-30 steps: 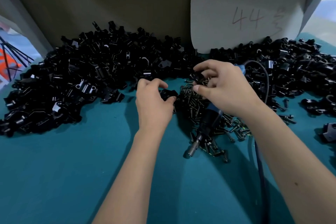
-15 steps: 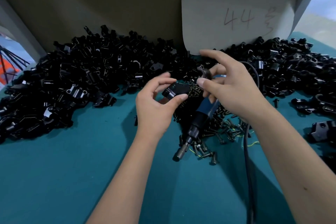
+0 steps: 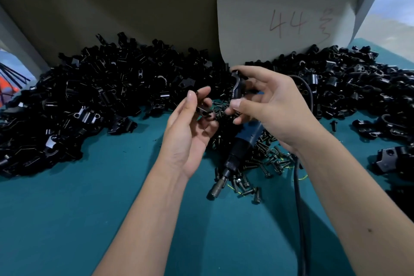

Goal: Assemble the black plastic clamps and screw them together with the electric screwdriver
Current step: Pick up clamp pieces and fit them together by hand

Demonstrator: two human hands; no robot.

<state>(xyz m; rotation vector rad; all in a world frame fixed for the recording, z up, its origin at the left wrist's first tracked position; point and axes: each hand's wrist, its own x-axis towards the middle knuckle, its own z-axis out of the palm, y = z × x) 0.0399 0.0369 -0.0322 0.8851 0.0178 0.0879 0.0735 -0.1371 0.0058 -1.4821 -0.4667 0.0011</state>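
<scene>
Left hand (image 3: 190, 127) pinches one clamp half (image 3: 202, 111), right hand (image 3: 268, 105) pinches its mate (image 3: 237, 87), raised face-to-face to align them; electric screwdriver (image 3: 237, 152) lies alongside on worktop (image 3: 89, 208), in reach.

Teal table (image 3: 89, 208): black clamp pile (image 3: 100, 101) at back, screw heap (image 3: 264, 159) centre, white card (image 3: 286, 13) propped behind.

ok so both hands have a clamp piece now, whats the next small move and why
Probably bring the two pieces together and mate them. The left hand pinches one clamp half and the right hand holds the other half, with a gap between them. The electric screwdriver lies on the screws, so driving comes later.
</scene>
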